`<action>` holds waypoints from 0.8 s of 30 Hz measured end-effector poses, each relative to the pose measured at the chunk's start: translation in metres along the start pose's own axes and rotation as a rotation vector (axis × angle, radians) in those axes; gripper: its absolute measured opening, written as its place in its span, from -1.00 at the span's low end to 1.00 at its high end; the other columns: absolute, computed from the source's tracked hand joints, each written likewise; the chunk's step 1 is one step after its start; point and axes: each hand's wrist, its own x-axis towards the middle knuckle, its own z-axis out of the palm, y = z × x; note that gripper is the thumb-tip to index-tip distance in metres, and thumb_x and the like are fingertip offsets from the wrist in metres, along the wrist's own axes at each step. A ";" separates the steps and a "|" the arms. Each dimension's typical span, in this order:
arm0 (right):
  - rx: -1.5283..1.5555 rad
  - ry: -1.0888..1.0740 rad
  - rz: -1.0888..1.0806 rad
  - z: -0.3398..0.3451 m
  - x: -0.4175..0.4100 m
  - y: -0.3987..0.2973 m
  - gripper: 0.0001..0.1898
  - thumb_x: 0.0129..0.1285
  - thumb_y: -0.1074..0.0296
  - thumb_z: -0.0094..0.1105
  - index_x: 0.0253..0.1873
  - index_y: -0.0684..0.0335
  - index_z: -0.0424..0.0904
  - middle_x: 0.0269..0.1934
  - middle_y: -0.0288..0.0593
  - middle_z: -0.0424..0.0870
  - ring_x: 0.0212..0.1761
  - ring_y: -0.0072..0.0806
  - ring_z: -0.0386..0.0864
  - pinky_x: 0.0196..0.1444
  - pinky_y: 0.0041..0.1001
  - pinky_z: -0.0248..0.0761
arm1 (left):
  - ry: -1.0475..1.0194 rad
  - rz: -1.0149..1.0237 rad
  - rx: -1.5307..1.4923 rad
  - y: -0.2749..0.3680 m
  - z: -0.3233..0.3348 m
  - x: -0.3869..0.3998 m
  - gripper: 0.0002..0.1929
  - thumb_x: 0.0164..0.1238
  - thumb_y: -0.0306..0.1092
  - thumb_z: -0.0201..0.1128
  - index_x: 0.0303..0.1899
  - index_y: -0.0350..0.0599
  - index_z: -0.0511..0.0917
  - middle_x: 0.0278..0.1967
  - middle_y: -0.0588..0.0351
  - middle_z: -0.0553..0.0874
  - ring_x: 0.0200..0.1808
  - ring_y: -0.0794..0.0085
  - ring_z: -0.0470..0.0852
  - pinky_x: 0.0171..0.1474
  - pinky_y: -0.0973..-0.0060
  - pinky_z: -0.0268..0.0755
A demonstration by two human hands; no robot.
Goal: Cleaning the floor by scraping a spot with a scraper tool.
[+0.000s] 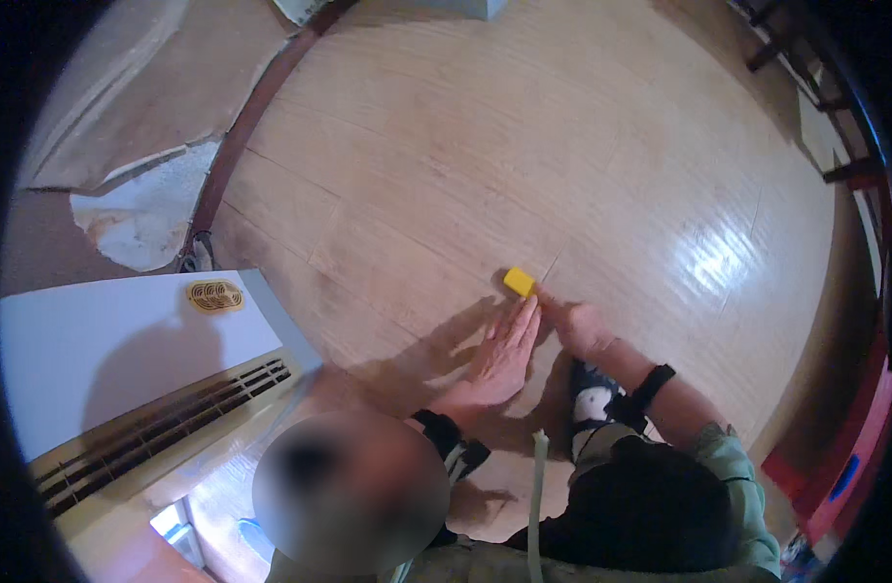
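Note:
Just above or on the wood-patterned floor (431, 175) is a small yellow block-shaped object (519, 281); its exact kind cannot be told. My right hand (581, 326) reaches it from the right, its fingers closed around the near end, partly hidden. My left hand (502, 355) lies alongside with fingers straight and together, their tips against the object's near edge. Black straps (648, 393) circle my right forearm, and a black band (440, 430) is around my left wrist. Below my right hand a patterned shoe (593, 397) shows.
A white appliance (125, 350) with a slatted grille (176, 423) stands at the left. Behind it, the wall (190, 80) has peeling covering above a dark baseboard (231, 157). Dark-legged furniture (847, 171) and a red object (832, 466) line the right. A pale cord (537, 495) hangs before me.

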 end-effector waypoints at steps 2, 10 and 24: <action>-0.024 -0.008 -0.055 0.007 0.003 0.004 -0.63 0.22 0.44 -0.04 0.15 0.19 0.42 -0.35 0.07 0.64 -0.33 0.01 0.62 -0.33 -0.16 0.49 | 0.074 -0.029 0.055 0.000 0.008 0.013 -0.35 0.23 -0.50 -0.02 0.38 -0.40 0.05 0.47 -0.12 -0.05 0.48 0.11 0.03 0.41 0.15 0.00; -0.014 -0.060 -0.153 -0.034 0.010 0.018 -0.45 0.17 0.48 -0.01 0.33 0.16 0.31 -0.30 0.11 0.64 -0.35 -0.06 0.64 -0.41 -0.19 0.50 | 0.013 -0.206 0.032 0.001 0.019 0.038 -0.37 0.25 -0.48 -0.03 0.38 -0.36 0.07 0.45 -0.05 0.04 0.49 0.12 0.01 0.47 0.19 -0.07; 0.096 -0.059 -0.166 -0.014 0.020 0.011 -0.39 0.19 0.46 -0.02 0.39 0.07 0.23 -0.05 0.09 0.60 -0.28 -0.04 0.65 -0.37 -0.21 0.55 | 0.156 -0.248 0.137 -0.008 0.018 0.027 -0.54 0.30 -0.43 -0.01 0.19 -0.50 0.35 0.35 -0.16 0.29 0.38 0.08 0.28 0.35 0.14 0.19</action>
